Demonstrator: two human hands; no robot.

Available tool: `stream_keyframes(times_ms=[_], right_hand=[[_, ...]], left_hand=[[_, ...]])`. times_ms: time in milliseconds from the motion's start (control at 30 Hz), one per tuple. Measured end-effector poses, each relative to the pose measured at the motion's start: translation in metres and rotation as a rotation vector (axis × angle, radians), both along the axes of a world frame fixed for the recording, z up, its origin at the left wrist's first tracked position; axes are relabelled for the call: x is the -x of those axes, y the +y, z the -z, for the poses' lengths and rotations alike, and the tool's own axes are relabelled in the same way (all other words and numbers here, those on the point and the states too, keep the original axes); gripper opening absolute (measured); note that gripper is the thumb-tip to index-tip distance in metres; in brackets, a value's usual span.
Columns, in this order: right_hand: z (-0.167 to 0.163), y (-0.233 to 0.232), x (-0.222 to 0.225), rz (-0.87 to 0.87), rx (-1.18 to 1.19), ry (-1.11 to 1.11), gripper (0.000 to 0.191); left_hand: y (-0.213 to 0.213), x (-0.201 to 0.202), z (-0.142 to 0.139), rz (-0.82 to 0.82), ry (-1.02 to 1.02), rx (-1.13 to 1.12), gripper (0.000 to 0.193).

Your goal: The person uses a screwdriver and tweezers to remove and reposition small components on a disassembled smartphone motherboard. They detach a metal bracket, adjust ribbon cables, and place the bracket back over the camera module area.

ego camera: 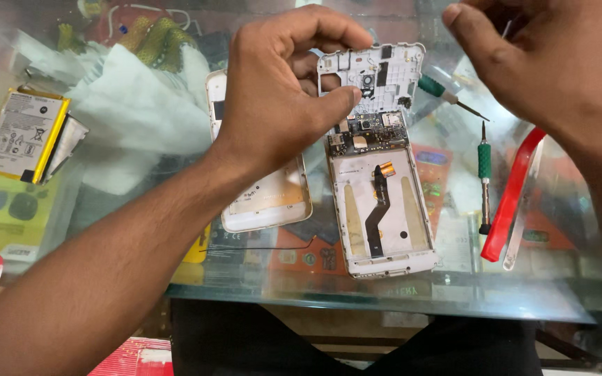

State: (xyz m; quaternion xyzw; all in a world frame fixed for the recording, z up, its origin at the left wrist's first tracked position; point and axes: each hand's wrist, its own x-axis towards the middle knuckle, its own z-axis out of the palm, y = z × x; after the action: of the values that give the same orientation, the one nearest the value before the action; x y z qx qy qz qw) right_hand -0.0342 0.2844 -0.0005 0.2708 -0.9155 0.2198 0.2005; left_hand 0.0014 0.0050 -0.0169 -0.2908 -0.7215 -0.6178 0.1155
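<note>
A flat yellow-edged battery pack with a white label (21, 135) lies at the left of the glass tabletop (384, 292), just beside a heap of crumpled pale plastic wrap (134, 104). A detached white and gold rear phone cover (266, 198) rests near the middle. To the right lie two green-handled precision screwdrivers, one tilted (447, 94) and one nearly upright (484, 177), with a long red plastic pry tool (513, 198) beside them and slim metal tweezers (524, 209) touching it.

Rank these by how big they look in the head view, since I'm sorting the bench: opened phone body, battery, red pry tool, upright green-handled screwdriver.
1. Opened phone body.
2. Battery.
3. Red pry tool and upright green-handled screwdriver: similar length; the pry tool looks slightly longer and wider.
</note>
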Motion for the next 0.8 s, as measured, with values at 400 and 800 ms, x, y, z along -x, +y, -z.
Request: stream_keyframes(times_ms=[400,800], right_hand=[[-0.028,0.032,-0.15,0.084,-0.049,-0.057,0.022],[0.033,0.054,-0.24,0.164,-0.133,-0.101,0.056]], left_hand=[[-0.001,-0.011,-0.013,0.268,-0.094,0.071,0.033],[0.001,-0.009,-0.009,0.226,-0.051,0.165,0.034]])
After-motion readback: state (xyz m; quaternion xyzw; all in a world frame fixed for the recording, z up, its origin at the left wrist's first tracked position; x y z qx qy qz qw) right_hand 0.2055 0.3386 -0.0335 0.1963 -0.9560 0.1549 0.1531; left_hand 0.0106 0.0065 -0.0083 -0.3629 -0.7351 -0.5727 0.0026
